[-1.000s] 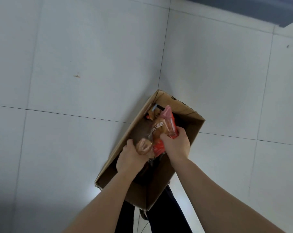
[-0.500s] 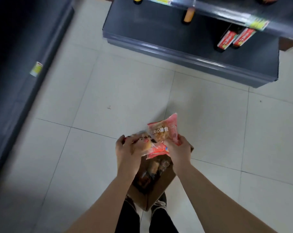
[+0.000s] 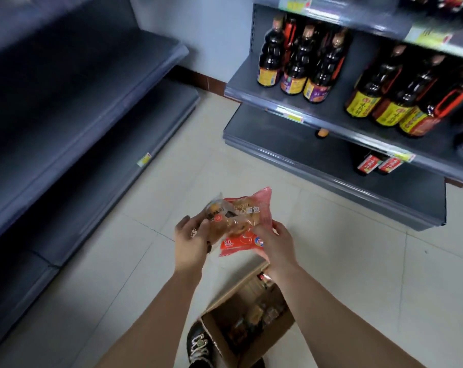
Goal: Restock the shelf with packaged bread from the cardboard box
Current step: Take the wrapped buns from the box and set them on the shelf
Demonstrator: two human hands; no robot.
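Two bread packs are held up in front of me above the floor. My left hand (image 3: pixel 192 239) grips a clear-wrapped brown bun (image 3: pixel 221 221). My right hand (image 3: pixel 274 243) grips a red and pink bread pack (image 3: pixel 247 236) that lies partly under the clear one. Below my forearms the open cardboard box (image 3: pixel 211 313) stands on the tiled floor with several more packs inside. Empty dark grey shelves (image 3: pixel 73 107) run along the left.
A grey shelf unit (image 3: pixel 331 152) on the right carries several dark sauce bottles (image 3: pixel 296 62) with yellow labels. Two red-labelled bottles (image 3: pixel 379 164) stand on its bottom board. My shoe (image 3: pixel 198 346) is beside the box. Pale floor tiles lie between the shelves.
Both hands lifted the two bread packs out of the box and up. My view swung up from the floor and box towards the shelves.
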